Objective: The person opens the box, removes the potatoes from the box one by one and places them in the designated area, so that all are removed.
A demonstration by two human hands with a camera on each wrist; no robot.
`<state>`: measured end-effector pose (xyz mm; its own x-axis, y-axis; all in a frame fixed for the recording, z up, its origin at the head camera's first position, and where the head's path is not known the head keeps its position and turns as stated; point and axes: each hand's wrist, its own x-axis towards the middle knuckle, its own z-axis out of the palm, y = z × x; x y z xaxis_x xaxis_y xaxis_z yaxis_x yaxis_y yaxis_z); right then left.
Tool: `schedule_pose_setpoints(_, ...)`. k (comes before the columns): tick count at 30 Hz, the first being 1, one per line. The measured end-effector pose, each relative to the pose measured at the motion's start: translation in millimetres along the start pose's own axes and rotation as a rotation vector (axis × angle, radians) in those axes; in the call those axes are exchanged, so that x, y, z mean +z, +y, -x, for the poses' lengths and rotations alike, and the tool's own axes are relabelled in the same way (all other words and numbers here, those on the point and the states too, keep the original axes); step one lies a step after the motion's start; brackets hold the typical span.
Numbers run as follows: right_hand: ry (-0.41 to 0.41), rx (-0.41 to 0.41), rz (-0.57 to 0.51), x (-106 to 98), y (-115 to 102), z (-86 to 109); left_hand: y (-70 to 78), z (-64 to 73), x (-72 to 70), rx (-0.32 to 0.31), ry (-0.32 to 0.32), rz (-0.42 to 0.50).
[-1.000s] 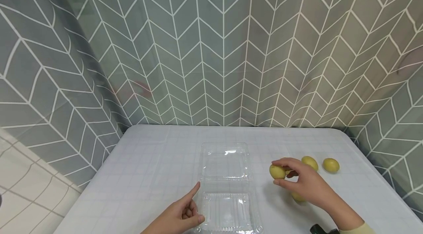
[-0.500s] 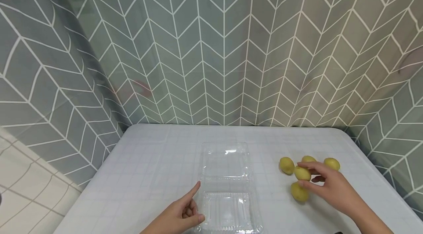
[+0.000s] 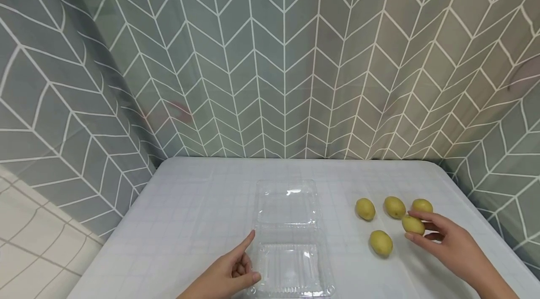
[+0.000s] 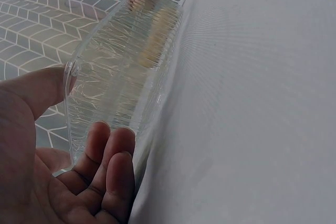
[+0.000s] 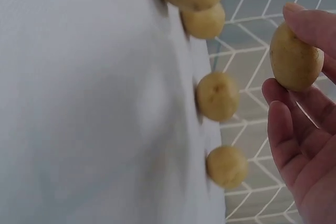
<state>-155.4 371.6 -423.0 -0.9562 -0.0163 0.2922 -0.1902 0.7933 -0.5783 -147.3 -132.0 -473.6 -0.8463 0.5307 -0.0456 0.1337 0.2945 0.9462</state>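
Observation:
In the head view, my right hand (image 3: 449,240) pinches a small yellow potato (image 3: 413,225) between thumb and fingertips. The right wrist view has this potato (image 5: 295,59) raised off the white cloth. Loose potatoes lie just left of and behind the hand, among them a far-right potato (image 3: 422,205) partly hidden by it and a nearer potato (image 3: 381,243). A clear plastic clamshell box (image 3: 288,268) stands with its lid folded back. My left hand (image 3: 228,273) holds its left edge, index finger stretched along it; in the left wrist view the thumb (image 4: 44,90) meets the rim with fingers curled below.
The box's lid (image 3: 287,203) lies flat behind its base. Two more potatoes, a left potato (image 3: 365,209) and a middle potato (image 3: 394,207), sit on the white-covered table (image 3: 190,214). A patterned grey curtain (image 3: 270,64) rises along the table's back edge and sides.
My right hand has carried the potato rightward, from left of the loose potatoes to their right side. The loose potatoes behind it have come into fuller view. My left hand and the box stay put.

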Motion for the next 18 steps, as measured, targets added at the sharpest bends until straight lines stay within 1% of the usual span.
schedule_pose_setpoints(3,-0.023,0.042,0.013,0,6,3.6,1.4,-0.1,0.6,-0.004,0.002,0.003)
schedule_pose_setpoints(5,-0.028,0.056,0.014,1,10,5.6,1.9,-0.1,1.1,0.000,0.002,0.005)
schedule_pose_setpoints(10,-0.014,0.058,0.010,3,20,8.3,2.0,-0.2,1.8,0.010,-0.001,-0.001)
schedule_pose_setpoints(18,-0.061,0.126,0.019,6,30,9.4,3.1,0.4,0.4,0.003,-0.004,-0.002)
